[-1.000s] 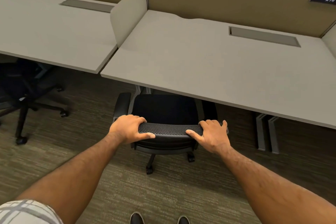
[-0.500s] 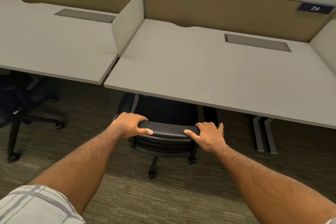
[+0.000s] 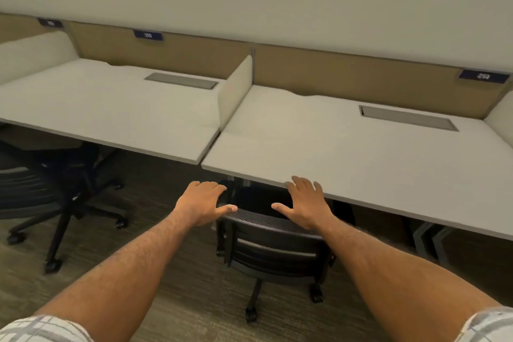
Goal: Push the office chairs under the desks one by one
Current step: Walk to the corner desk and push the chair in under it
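Note:
A black mesh-back office chair (image 3: 273, 254) stands with its seat tucked beneath the right desk (image 3: 347, 153), its backrest close to the desk's front edge. My left hand (image 3: 201, 203) hovers just above the left end of the backrest top, fingers spread, holding nothing. My right hand (image 3: 304, 204) is lifted over the right end, fingers apart, its tips over the desk edge. A second black office chair (image 3: 52, 191) stands at the left, partly under the left desk (image 3: 111, 111), its base and castors out on the carpet.
A low cream divider (image 3: 236, 91) separates the two desks. Tan panels with small blue number plates run along the back. Grey desk legs (image 3: 429, 241) stand at the right under the desktop. The floor is dark striped carpet.
Both hands have let go of the backrest top and lifted with fingers spread. The chair sits further under the desk. The view has tilted up and to the left.

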`<state>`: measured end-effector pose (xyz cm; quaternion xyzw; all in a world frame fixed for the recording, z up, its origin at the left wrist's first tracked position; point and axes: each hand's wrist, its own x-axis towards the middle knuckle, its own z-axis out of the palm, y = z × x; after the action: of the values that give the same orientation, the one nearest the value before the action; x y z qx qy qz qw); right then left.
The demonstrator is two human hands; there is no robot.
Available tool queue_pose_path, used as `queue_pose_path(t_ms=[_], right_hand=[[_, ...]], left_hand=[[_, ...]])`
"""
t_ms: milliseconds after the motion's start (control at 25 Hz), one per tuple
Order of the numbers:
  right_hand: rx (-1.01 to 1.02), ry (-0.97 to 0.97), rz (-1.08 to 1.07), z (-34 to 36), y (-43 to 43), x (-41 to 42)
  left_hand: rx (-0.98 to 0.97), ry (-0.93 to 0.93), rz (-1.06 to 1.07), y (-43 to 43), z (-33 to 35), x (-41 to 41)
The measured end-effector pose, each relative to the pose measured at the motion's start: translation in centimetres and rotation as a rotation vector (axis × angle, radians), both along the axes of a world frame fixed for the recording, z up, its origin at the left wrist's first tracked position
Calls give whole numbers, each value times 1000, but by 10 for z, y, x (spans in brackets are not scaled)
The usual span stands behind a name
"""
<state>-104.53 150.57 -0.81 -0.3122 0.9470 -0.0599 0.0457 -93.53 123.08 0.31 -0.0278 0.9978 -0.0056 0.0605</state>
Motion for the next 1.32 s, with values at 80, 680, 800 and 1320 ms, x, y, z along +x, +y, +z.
queue_pose_path(t_ms=[80, 680, 800, 1320], right_hand=[[-46, 36, 87, 21, -41, 11], [-299, 406, 776, 191, -414, 93], [-407, 442, 901, 222, -491, 114], [-666, 366, 1189, 276, -742, 177]], left_hand=[[-74, 81, 77, -33, 18, 31], [-518, 461, 790, -285, 183, 317], [-607, 454, 914, -319, 212, 363], [-711, 398, 1186, -451, 276, 408]])
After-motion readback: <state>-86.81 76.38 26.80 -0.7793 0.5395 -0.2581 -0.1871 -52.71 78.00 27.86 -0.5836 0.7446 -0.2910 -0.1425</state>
